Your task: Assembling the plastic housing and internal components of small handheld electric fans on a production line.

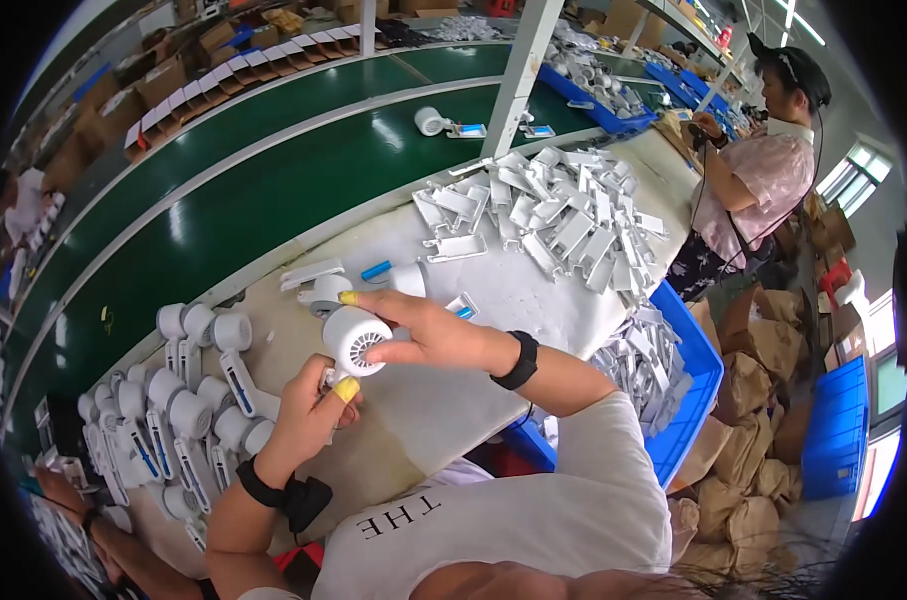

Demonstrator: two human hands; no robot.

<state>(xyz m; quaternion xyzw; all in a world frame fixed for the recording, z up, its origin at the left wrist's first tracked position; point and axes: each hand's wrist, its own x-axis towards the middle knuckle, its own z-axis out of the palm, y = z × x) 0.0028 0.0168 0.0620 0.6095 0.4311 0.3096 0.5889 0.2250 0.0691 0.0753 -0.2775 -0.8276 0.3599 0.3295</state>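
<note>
A white handheld fan (352, 338) with a round slotted grille is between my hands over the worktable. My right hand (424, 335) is closed round its head, thumb against the grille and a yellow-wrapped finger along the far side. Below it, my left hand (319, 400) grips the handle end, mostly hidden by the fingers; yellow wrapping shows on the thumb. Just beyond my hands lie another white fan piece (407, 279), a blue cylinder like a battery cell (376, 270) and a long white handle shell (312, 272).
Several white fans with open handles (189, 410) crowd the table's left. Loose white handle shells (574, 215) are heaped at the right, above a blue bin (699, 380) of more. A green conveyor (244, 170) runs behind. A co-worker (754, 180) stands right; another person's arm (124, 560) reaches in lower left.
</note>
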